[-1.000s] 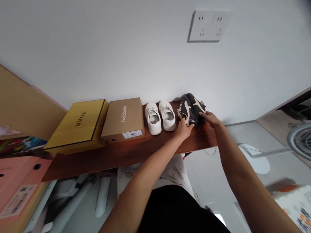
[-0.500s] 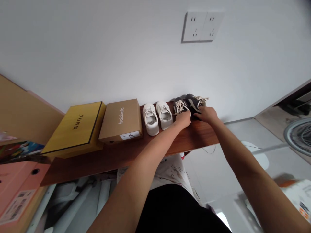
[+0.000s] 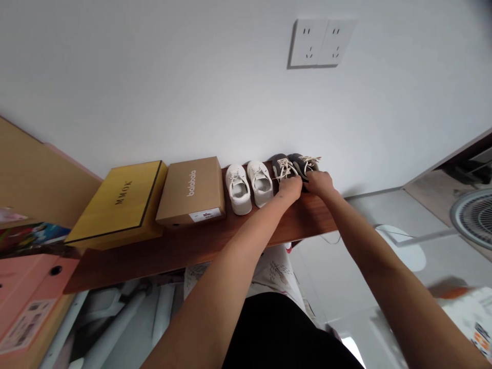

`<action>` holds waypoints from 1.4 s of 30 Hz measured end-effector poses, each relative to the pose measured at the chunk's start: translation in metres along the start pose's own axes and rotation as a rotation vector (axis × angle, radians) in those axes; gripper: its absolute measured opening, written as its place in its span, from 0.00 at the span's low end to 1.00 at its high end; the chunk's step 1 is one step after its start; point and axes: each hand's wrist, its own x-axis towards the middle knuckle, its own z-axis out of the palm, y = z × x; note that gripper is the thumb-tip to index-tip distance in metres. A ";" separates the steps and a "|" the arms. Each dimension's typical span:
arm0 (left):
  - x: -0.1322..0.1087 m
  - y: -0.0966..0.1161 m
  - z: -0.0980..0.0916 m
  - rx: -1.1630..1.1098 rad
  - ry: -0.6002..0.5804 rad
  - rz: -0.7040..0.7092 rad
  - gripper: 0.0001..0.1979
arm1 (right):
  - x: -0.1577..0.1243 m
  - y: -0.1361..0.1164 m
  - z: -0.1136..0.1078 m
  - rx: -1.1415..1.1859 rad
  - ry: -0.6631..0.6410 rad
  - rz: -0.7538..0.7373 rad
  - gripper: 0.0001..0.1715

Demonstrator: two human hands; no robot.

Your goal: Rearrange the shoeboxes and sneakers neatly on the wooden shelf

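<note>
Two dark sneakers with cream laces stand side by side at the right end of a brown wooden shelf [image 3: 215,243], toes toward the wall. My left hand [image 3: 290,188] is closed on the heel of the left dark sneaker [image 3: 282,165]. The right dark sneaker [image 3: 302,163] has its heel in my right hand [image 3: 320,183], fingers wrapped round it. Both heels are largely hidden by my hands. Just left of them sits a pair of white sneakers, the nearer white sneaker [image 3: 261,185] beside the other white sneaker [image 3: 239,190].
A tan shoe box [image 3: 177,192] and a yellow shoe box [image 3: 115,205] lie on the shelf farther left. A pink box [image 3: 34,292] stands at lower left. The white wall [image 3: 192,82] behind carries sockets [image 3: 321,43]. A fan [image 3: 474,218] is at far right.
The right dark sneaker has moved left, up against the left one, with my right hand on it. My left hand stays at the left dark sneaker, which has shifted slightly left.
</note>
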 end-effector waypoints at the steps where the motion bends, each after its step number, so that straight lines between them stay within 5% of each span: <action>1: -0.002 0.000 0.003 0.006 0.023 0.014 0.19 | -0.001 -0.001 0.002 -0.003 -0.002 -0.005 0.17; 8: -0.032 -0.005 0.013 0.070 0.279 0.114 0.17 | -0.017 -0.009 0.002 0.065 0.132 0.058 0.20; 12: -0.058 -0.008 0.003 0.031 0.342 0.148 0.19 | -0.030 -0.024 -0.016 0.175 0.281 0.104 0.22; 17: -0.094 -0.017 -0.016 -0.042 0.388 0.161 0.23 | -0.053 -0.059 -0.043 0.383 0.410 -0.022 0.22; 22: -0.155 -0.055 -0.028 -0.112 0.372 0.175 0.24 | -0.083 -0.111 -0.050 0.594 0.435 -0.157 0.22; 28: -0.264 -0.128 -0.009 -0.262 0.293 0.119 0.21 | -0.133 -0.200 -0.024 0.856 0.194 -0.406 0.20; 31: -0.314 -0.162 0.013 -0.444 0.316 -0.070 0.16 | -0.155 -0.243 -0.007 0.999 0.089 -0.506 0.16; 35: -0.359 -0.208 0.031 -0.769 0.476 -0.507 0.08 | -0.173 -0.286 0.004 1.112 -0.023 -0.602 0.12; 38: -0.375 -0.247 0.027 -1.132 0.711 -0.813 0.13 | -0.180 -0.308 0.005 1.199 -0.114 -0.640 0.12; 42: -0.383 -0.296 0.005 -1.614 1.065 -1.016 0.06 | -0.185 -0.328 0.004 1.266 -0.240 -0.644 0.12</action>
